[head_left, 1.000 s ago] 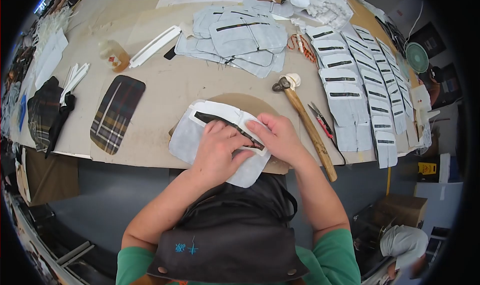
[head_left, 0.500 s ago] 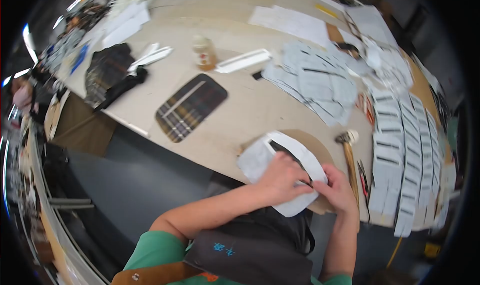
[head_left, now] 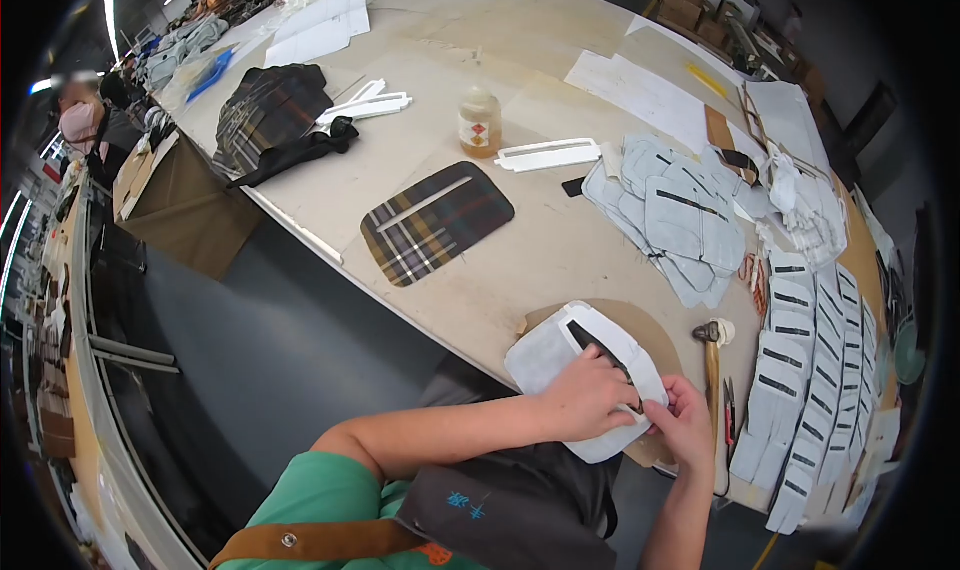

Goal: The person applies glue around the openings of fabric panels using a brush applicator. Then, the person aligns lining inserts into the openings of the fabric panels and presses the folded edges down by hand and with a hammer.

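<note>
A pale grey-white panel [head_left: 545, 355] with rounded corners and a long dark slot lies at the near table edge, partly over a round brown board [head_left: 655, 340]. My left hand [head_left: 592, 395] rests on the panel with its fingers curled into the slot, gripping its edge. At the slot's right end my right hand [head_left: 685, 420] pinches the panel's border between thumb and fingers. The fingertips of both hands almost meet there, and what lies under them is partly hidden. Just right of my right hand is a hammer [head_left: 712, 365] with a wooden handle.
A plaid panel [head_left: 440, 220] lies left of centre, near a glue jar [head_left: 480, 125] and a white slotted frame [head_left: 548, 156]. Grey slotted panels [head_left: 690, 210] are piled at right, with overlapping rows [head_left: 785, 370] beside them. Red-handled tweezers [head_left: 729, 410] lie by the hammer.
The head view has shifted, so the table's contents appear further right and lower. Both hands stay on the panel, the left one still at the slot and the right one at the border.
</note>
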Demonstrator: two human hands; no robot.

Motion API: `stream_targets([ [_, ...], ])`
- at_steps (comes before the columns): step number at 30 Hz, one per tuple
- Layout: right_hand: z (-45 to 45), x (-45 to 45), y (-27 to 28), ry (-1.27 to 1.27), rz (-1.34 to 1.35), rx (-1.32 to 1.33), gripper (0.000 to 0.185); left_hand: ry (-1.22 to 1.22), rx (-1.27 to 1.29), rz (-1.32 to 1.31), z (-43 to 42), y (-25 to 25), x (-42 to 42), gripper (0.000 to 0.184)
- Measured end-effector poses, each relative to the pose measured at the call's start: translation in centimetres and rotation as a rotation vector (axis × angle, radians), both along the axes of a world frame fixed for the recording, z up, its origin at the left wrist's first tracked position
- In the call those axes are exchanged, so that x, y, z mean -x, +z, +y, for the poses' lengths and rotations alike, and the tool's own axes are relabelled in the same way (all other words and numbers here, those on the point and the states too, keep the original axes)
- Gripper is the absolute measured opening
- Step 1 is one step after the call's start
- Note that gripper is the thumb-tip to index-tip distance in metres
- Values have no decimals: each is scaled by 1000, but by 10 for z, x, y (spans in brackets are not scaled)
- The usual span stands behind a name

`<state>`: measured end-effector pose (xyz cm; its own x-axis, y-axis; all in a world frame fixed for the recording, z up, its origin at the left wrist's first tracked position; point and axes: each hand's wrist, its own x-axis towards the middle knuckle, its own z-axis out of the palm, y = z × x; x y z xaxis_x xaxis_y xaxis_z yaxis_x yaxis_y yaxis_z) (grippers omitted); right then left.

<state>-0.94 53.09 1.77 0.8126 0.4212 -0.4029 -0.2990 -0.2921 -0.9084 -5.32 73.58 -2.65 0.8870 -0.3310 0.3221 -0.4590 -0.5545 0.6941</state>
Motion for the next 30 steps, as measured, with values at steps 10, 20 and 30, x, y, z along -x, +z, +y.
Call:
stream_targets([
  [10,-4,1,-8,-70,-2,-8,17,-51,60,-59,1,-5,1,16],
  [20,7,5,-19,-83,-133,-22,19,-90,-135,-83,4,3,6,19],
  [30,9,-11,45,460,-579,383,27,-117,-34,6,9,4,2,22],
])
